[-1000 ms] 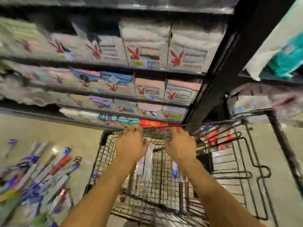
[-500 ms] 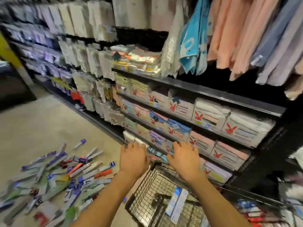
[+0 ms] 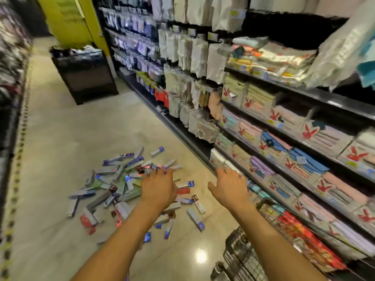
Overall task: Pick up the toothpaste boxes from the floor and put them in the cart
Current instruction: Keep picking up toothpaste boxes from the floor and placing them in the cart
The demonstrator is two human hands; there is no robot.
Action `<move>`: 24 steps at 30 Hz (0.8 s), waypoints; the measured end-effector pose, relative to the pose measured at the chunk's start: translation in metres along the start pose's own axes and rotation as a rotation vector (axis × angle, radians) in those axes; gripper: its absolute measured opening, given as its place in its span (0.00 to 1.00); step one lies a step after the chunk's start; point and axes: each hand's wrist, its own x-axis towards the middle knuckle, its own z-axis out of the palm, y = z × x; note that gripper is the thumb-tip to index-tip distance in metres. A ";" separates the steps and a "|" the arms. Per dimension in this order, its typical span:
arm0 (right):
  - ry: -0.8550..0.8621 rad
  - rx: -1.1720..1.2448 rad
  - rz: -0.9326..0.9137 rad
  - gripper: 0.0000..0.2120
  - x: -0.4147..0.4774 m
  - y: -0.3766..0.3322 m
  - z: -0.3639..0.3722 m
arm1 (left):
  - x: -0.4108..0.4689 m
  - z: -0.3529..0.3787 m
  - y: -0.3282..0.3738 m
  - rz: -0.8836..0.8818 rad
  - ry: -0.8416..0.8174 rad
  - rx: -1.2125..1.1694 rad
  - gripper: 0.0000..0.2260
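Several toothpaste boxes [image 3: 121,185] lie scattered in a heap on the beige shop floor, left of centre. My left hand [image 3: 159,188] is stretched out above the right side of the heap, fingers spread and empty. My right hand [image 3: 229,186] reaches forward beside it, over the floor near the shelf base, fingers also straight and holding nothing. The black wire cart [image 3: 241,254] shows only partly at the bottom right, under my right forearm.
Shelves of packed towels [image 3: 284,142] run along the right side. A dark display bin [image 3: 85,76] stands further down the aisle by a yellow-green pillar [image 3: 69,19]. Another rack [image 3: 10,57] lines the left edge. Bare floor [image 3: 71,128] lies beyond the heap.
Both hands have come off the cart's rim and now reach out over the boxes on the floor. The view has swung left, away from the cart and towards the aisle.
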 end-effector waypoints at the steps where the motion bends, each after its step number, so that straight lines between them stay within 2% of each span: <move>1: -0.004 0.014 0.001 0.24 0.005 -0.013 0.008 | 0.005 0.006 -0.015 -0.003 -0.010 -0.007 0.22; 6: -0.059 0.010 0.026 0.22 0.029 -0.047 0.048 | 0.032 0.038 -0.055 0.027 -0.070 -0.008 0.26; 13: -0.183 0.001 0.043 0.22 0.099 -0.055 0.102 | 0.100 0.088 -0.072 0.002 -0.222 -0.046 0.18; 18: -0.267 0.035 0.026 0.25 0.169 -0.051 0.149 | 0.164 0.131 -0.074 -0.056 -0.278 -0.099 0.19; 21: -0.317 0.017 0.013 0.28 0.207 -0.043 0.191 | 0.202 0.172 -0.075 -0.087 -0.325 -0.090 0.20; 24: -0.364 -0.004 0.035 0.27 0.241 -0.031 0.246 | 0.237 0.232 -0.078 -0.111 -0.390 -0.084 0.22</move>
